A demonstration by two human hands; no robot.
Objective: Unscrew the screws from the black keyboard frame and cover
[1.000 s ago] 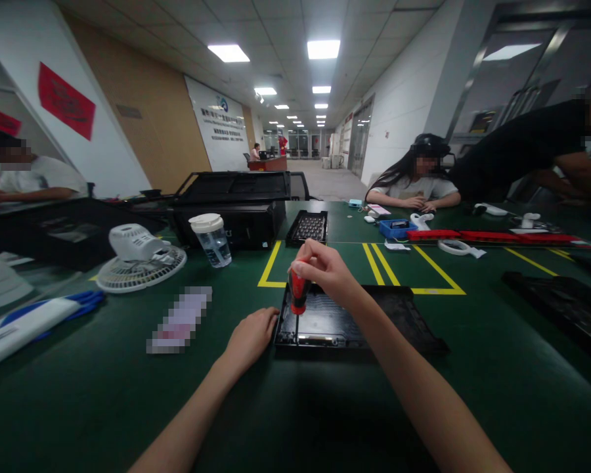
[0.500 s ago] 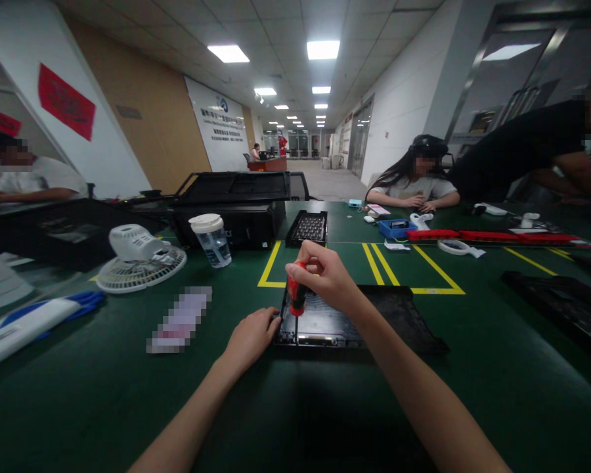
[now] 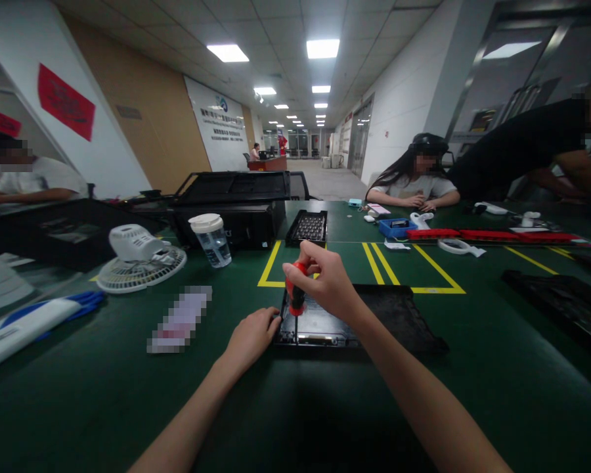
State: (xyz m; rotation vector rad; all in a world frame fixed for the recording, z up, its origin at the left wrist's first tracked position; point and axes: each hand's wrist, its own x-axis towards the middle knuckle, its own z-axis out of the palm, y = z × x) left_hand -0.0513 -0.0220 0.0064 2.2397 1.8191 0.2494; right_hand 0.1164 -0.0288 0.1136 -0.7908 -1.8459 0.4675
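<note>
Upright in my right hand (image 3: 325,279) is a red and black screwdriver (image 3: 296,295), its shaft pointing down at the left end of a black panel (image 3: 398,322). Whether the tip sits in a screw is too small to tell. My left hand (image 3: 256,332) rests at the panel's left edge, with its fingertips against the rim; what they may pinch is hidden. Along the panel's near edge, close to the shaft, runs a small shiny strip (image 3: 316,339).
Beyond lie a black tray (image 3: 308,227) and a large black case (image 3: 226,223). A lidded cup (image 3: 211,242), white fan (image 3: 140,259) and pixelated item (image 3: 180,320) are to the left. A blue bin (image 3: 396,228) and another black panel (image 3: 561,302) lie right. People sit across the table.
The fingers of my right hand have turned slightly around the top of the screwdriver, whose handle leans a little more to the left. My left hand has stayed in place.
</note>
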